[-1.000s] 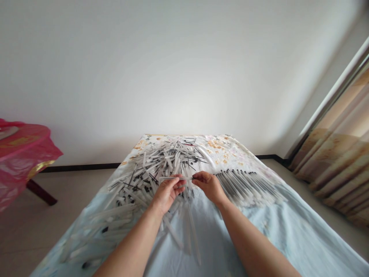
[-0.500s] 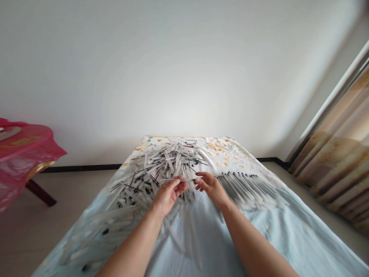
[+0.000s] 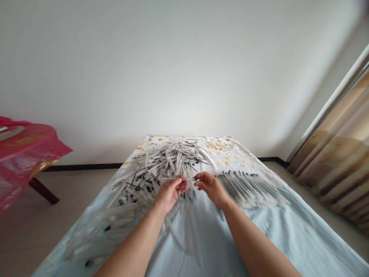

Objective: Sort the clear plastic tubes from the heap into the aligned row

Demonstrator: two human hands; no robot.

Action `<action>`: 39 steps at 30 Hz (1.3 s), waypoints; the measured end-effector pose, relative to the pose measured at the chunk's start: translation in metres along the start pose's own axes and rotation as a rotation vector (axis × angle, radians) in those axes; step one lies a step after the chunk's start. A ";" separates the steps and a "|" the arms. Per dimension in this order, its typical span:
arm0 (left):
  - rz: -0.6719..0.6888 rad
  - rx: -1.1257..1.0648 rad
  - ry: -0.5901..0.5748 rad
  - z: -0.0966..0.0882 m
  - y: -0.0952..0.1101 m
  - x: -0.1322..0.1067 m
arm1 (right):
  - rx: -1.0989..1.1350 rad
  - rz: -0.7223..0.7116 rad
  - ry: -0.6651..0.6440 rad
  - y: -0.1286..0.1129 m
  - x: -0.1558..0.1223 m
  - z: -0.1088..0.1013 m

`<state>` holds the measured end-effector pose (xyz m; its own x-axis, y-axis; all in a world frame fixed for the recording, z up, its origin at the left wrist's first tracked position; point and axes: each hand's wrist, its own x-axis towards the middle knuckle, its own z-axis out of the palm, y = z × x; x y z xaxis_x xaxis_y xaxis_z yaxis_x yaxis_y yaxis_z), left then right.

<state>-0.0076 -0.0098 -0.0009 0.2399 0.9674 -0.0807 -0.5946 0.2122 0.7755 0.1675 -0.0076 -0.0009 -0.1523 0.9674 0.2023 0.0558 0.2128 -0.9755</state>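
Observation:
My left hand (image 3: 170,193) is closed around a slim translucent white tube (image 3: 188,179), held level above the bed-like surface. At the tube's right end, the thumb and forefinger of my right hand (image 3: 212,187) pinch its small dark tip; whether that tip is a separate cap cannot be made out. Behind and to the left of my hands spreads a jumbled pile of similar tubes (image 3: 173,157) mixed with thin black sticks. To the right, several black-tipped tubes (image 3: 245,189) lie side by side in a slanted row, dark ends away from me.
A floral and pale blue cloth (image 3: 221,246) covers the work surface. More loose tubes (image 3: 98,234) lie at the near left. A table with a red plastic cover (image 3: 34,146) stands at far left. Beyond is a white wall (image 3: 184,69), with a patterned curtain (image 3: 340,161) at right.
My right fingers have closed on the dark end of the tube, where they were looser before. The left hand still holds the tube, in nearly the same place.

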 end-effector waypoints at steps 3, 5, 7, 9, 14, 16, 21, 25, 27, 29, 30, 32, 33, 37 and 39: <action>-0.013 -0.004 0.008 0.000 0.000 0.000 | -0.105 0.043 0.039 0.002 0.001 0.001; -0.013 -0.010 0.007 0.000 0.000 0.000 | -0.153 0.075 0.050 0.003 0.001 0.000; -0.002 -0.018 0.011 -0.001 0.000 0.000 | -0.103 0.065 0.039 0.003 0.001 0.000; 0.005 -0.018 0.017 -0.002 0.000 0.000 | -0.012 0.026 0.019 0.003 0.000 0.000; -0.004 -0.001 -0.008 -0.002 0.000 0.000 | -0.047 0.059 0.015 0.004 0.001 0.001; -0.003 0.005 -0.003 -0.002 0.000 0.001 | -0.072 0.084 0.026 0.005 0.002 0.001; 0.004 0.009 -0.002 -0.002 0.001 0.001 | 0.032 0.035 0.011 0.005 0.002 0.002; -0.007 0.010 -0.001 -0.002 0.001 0.001 | -0.057 0.067 0.006 0.006 0.002 0.002; -0.003 0.008 0.010 -0.001 0.001 0.001 | -0.037 0.058 0.022 0.007 0.002 0.002; 0.001 0.009 0.011 -0.001 0.002 0.000 | 0.017 0.030 0.033 0.007 0.002 0.003; 0.000 0.011 0.006 0.000 0.002 0.000 | 0.032 0.022 0.033 0.007 0.002 0.003; -0.002 0.016 -0.009 0.000 0.002 -0.001 | 0.010 0.023 0.022 0.005 0.001 0.003; -0.002 0.017 -0.014 0.000 0.003 -0.001 | -0.019 0.031 0.019 0.005 0.001 0.004; 0.003 0.017 -0.003 0.001 0.003 -0.001 | -0.040 0.045 0.033 0.005 0.001 0.004; 0.003 0.019 -0.007 0.001 0.004 -0.001 | 0.013 0.025 0.038 0.005 0.001 0.004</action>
<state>-0.0096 -0.0100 0.0023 0.2434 0.9671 -0.0744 -0.5807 0.2067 0.7875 0.1635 -0.0064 -0.0060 -0.1132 0.9770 0.1805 0.0458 0.1866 -0.9814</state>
